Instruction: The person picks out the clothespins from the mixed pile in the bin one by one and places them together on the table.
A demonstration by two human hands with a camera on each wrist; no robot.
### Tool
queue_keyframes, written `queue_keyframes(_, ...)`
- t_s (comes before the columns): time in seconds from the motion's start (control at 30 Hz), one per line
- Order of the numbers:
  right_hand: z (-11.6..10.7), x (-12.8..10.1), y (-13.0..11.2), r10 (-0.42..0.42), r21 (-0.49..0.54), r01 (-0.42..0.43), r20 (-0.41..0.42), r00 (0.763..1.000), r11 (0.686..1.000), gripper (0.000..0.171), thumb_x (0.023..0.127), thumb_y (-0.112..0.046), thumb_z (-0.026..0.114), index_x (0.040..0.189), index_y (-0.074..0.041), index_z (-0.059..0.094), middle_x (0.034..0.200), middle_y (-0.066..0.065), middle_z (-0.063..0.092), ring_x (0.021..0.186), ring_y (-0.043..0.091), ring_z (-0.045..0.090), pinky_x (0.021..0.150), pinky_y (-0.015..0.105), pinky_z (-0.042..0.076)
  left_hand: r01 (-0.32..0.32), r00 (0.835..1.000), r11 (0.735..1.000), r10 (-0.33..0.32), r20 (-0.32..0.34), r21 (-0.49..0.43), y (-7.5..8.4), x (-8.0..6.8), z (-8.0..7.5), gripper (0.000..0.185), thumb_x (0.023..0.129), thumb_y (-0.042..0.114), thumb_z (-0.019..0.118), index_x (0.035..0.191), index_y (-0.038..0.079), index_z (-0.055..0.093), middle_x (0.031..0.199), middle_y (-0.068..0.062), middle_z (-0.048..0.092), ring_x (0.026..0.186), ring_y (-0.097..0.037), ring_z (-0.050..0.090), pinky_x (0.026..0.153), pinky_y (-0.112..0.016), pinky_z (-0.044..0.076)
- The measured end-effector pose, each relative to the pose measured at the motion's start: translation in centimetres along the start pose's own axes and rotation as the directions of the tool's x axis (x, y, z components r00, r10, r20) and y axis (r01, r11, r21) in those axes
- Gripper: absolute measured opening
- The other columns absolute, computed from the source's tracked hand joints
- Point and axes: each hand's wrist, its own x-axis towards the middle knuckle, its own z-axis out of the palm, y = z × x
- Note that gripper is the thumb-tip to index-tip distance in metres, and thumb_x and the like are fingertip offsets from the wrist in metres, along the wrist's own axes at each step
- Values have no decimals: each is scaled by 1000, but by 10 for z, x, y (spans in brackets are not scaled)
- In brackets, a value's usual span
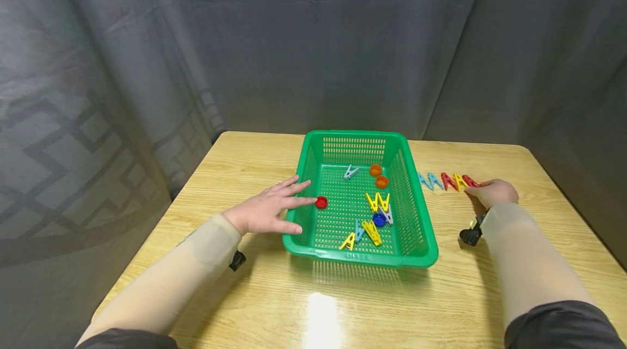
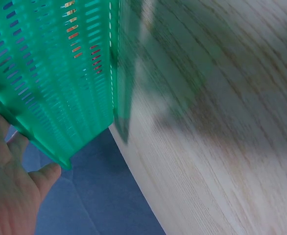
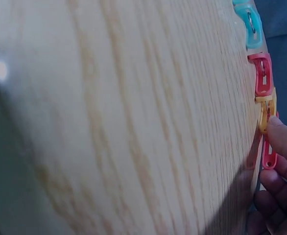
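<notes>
A green perforated basket [image 1: 416,218] stands mid-table and holds several clothespins and bottle caps. My left hand [image 1: 294,203] reaches over its left rim with straight fingers, the index tip right by a red cap [image 1: 320,202]. In the left wrist view the palm and thumb [image 2: 16,191] lie beside the basket's wall [image 2: 60,73]. To the right of the basket is a row of clothespins: two blue [image 1: 428,180], a red [image 1: 447,181], a yellow [image 1: 459,181] and a red one [image 1: 470,181]. My right hand [image 1: 482,190] pinches that last red pin [image 3: 268,155] between thumb [image 3: 283,139] and curled fingers.
Inside the basket are two orange caps [image 1: 378,175], a blue cap [image 1: 379,219], yellow pins [image 1: 378,202] and a pale blue pin [image 1: 350,171]. The wooden table [image 1: 254,294] ends near the dark curtain behind. A glare spot lies near the front edge.
</notes>
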Motion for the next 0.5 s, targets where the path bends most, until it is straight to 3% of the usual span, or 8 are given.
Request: queue_keyframes(0.5, -1, -1, -2, 17, -27, -17, 6, 1000, 999, 72, 90, -45, 63, 136, 8, 44, 127, 28, 43, 108, 42, 40, 91, 56, 38, -5, 1000, 1000, 5, -2, 3, -1, -1, 0, 70, 88, 59, 58, 148, 30, 39, 161, 3, 11, 147, -24, -3, 114, -53, 13)
